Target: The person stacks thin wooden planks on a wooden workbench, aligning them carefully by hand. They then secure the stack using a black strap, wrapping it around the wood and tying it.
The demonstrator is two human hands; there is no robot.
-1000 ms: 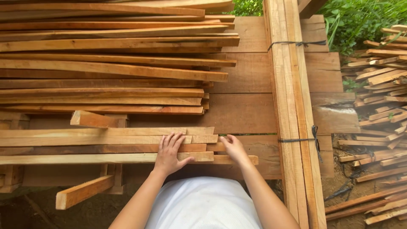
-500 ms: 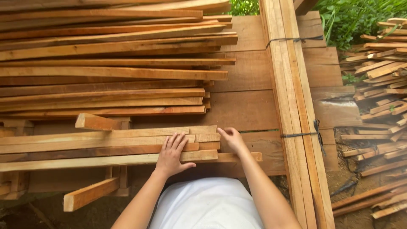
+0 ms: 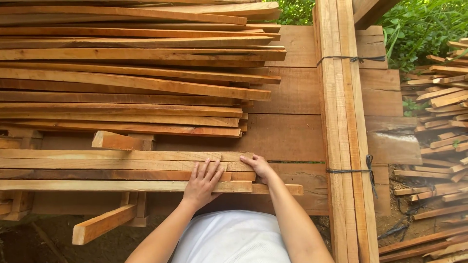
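fingers (image 3: 208, 169) of the left hand (image 3: 201, 186) lie spread flat on the wooden slats (image 3: 112, 165); right hand (image 3: 258, 167) curls over their ends, near the workbench's (image 3: 292, 131) front edge.

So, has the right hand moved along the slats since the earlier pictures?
Hardly. The right hand rests at the slat ends, as before, the same gap from the tied bundle; the view itself shifted slightly.

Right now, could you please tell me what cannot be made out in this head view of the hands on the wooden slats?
- Left hand: its flat palm hides the slats beneath.
- Right hand: fingertips curl over the slat ends, so the grip is unclear.
- Big slat stack: cut off by the left edge.
- Bundled planks: both ends run out of frame.
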